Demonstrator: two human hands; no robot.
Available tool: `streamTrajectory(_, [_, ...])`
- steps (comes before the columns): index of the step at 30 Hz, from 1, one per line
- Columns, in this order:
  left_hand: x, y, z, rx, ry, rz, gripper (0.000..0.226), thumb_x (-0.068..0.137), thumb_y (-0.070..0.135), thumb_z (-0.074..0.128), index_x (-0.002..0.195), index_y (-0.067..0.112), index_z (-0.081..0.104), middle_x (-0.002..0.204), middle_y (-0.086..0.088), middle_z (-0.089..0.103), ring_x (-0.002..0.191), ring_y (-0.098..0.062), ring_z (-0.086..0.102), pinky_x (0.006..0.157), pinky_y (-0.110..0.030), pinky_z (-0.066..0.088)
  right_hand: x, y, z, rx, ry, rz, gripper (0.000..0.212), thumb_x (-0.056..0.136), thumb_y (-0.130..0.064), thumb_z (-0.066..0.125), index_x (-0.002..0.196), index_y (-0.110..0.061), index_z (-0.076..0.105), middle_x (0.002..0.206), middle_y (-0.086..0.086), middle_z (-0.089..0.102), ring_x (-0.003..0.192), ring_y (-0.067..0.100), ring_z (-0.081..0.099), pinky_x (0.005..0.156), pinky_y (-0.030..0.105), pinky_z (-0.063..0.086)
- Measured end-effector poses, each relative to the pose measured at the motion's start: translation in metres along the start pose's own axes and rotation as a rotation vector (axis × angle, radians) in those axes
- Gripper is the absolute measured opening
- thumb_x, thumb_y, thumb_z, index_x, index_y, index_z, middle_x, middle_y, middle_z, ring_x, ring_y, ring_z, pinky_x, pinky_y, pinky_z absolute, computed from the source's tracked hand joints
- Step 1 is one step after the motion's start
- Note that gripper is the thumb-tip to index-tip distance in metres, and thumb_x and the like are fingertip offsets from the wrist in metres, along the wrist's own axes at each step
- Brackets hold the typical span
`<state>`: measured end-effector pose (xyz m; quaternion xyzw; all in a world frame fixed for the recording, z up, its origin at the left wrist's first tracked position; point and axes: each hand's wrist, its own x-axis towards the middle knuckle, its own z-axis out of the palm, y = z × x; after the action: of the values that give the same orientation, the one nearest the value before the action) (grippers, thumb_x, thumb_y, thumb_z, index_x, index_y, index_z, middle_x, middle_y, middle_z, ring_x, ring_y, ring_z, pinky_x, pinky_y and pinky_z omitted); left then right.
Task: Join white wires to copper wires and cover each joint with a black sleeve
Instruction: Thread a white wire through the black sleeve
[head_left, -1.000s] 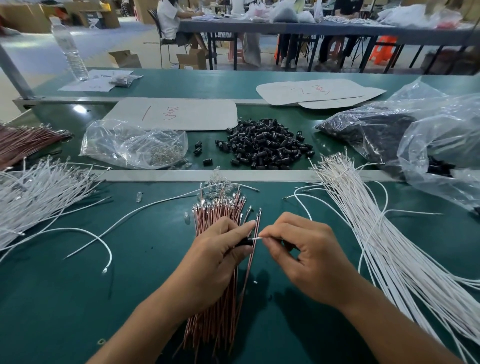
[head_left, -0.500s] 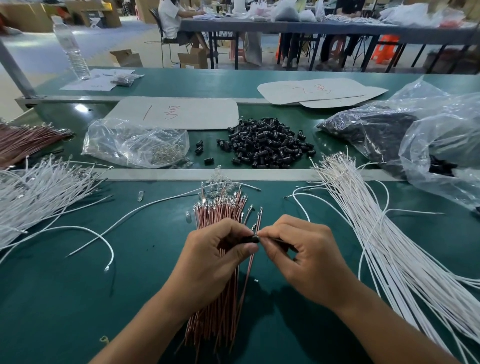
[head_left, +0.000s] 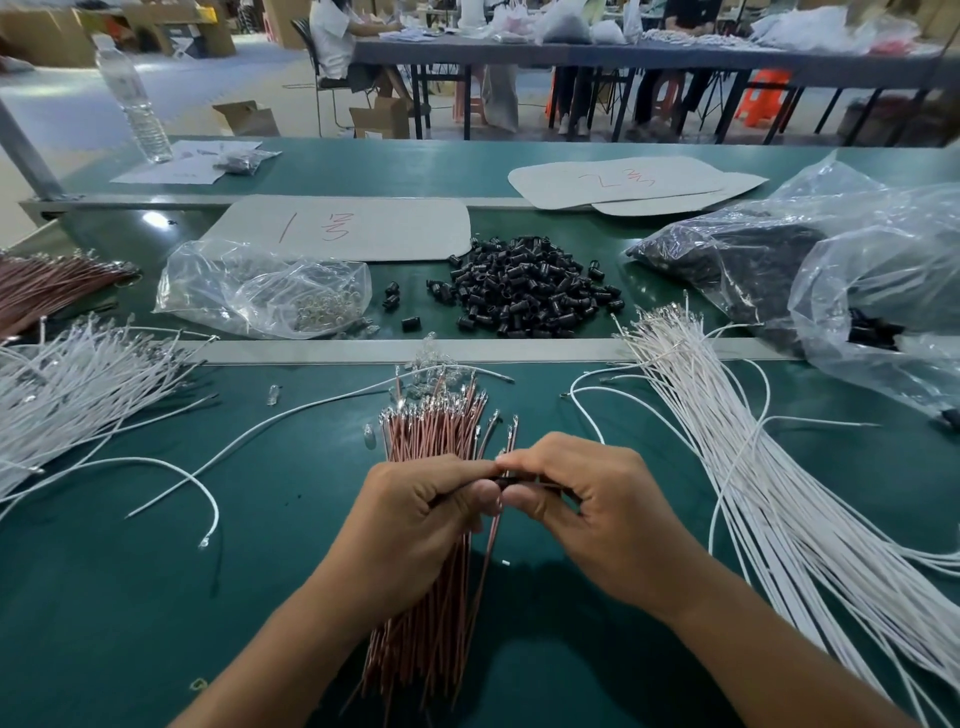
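the gap has closed: left hand (head_left: 415, 519) and right hand (head_left: 597, 514) now meet, both pinching the sleeve (head_left: 506, 480) over the copper wires (head_left: 436, 431); white tip hidden, joint likely covered.

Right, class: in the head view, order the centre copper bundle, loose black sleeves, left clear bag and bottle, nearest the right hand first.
1. Centre copper bundle, beside it, left.
2. Loose black sleeves, ahead.
3. Left clear bag, ahead left.
4. Bottle, far back left.
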<state>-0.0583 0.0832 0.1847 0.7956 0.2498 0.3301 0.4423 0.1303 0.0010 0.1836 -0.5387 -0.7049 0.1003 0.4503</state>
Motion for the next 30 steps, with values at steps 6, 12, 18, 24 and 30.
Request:
streamTrajectory(6, [0.000, 0.000, 0.001, -0.233, -0.034, -0.147, 0.019, 0.098, 0.001, 0.057, 0.107, 0.015, 0.065, 0.087, -0.005, 0.077, 0.075, -0.019, 0.073, 0.063, -0.022, 0.053, 0.001, -0.001, -0.003, 0.025, 0.059, -0.031, 0.011, 0.091, -0.010, 0.075, 0.101, -0.008, 0.075, 0.096, -0.004, 0.068, 0.086, 0.007, 0.065, 0.078, 0.014, 0.046])
streamTrajectory(12, [-0.001, 0.007, -0.004, -0.028, -0.036, -0.128, 0.018, 0.101, 0.010, 0.055, 0.087, 0.022, 0.057, 0.071, 0.000, 0.066, 0.054, -0.003, 0.049, 0.053, -0.016, 0.040, 0.003, -0.004, -0.006, 0.007, 0.078, -0.049, 0.008, 0.089, -0.006, 0.075, 0.097, -0.005, 0.073, 0.096, -0.002, 0.068, 0.084, 0.006, 0.063, 0.077, 0.015, 0.047])
streamTrajectory(18, [0.010, -0.003, -0.047, 0.471, 0.232, -0.122, 0.029, 0.098, 0.008, 0.056, 0.081, 0.029, 0.045, 0.063, 0.009, 0.051, 0.055, -0.003, 0.048, 0.049, -0.018, 0.030, 0.008, 0.007, -0.022, -0.225, 0.135, -0.091, 0.008, 0.093, -0.005, 0.067, 0.100, -0.002, 0.072, 0.097, 0.002, 0.065, 0.085, 0.015, 0.063, 0.078, 0.026, 0.053])
streamTrajectory(24, [0.007, -0.024, -0.106, 0.701, 0.533, -0.318, 0.018, 0.094, 0.003, 0.057, 0.087, 0.019, 0.052, 0.076, -0.005, 0.056, 0.071, -0.027, 0.046, 0.070, -0.037, 0.035, 0.010, 0.010, -0.029, -0.397, 0.167, -0.180, 0.008, 0.095, -0.003, 0.065, 0.099, 0.000, 0.071, 0.096, 0.006, 0.064, 0.084, 0.026, 0.063, 0.074, 0.040, 0.055])
streamTrajectory(30, [0.004, -0.010, -0.087, 0.859, 0.478, -0.268, 0.026, 0.096, 0.020, 0.058, 0.117, 0.005, 0.060, 0.132, -0.022, 0.049, 0.124, -0.039, 0.042, 0.106, -0.055, 0.035, 0.011, 0.001, -0.015, -0.427, 0.084, -0.252, 0.007, 0.094, 0.001, 0.068, 0.100, 0.002, 0.072, 0.097, 0.009, 0.065, 0.084, 0.024, 0.060, 0.073, 0.039, 0.054])
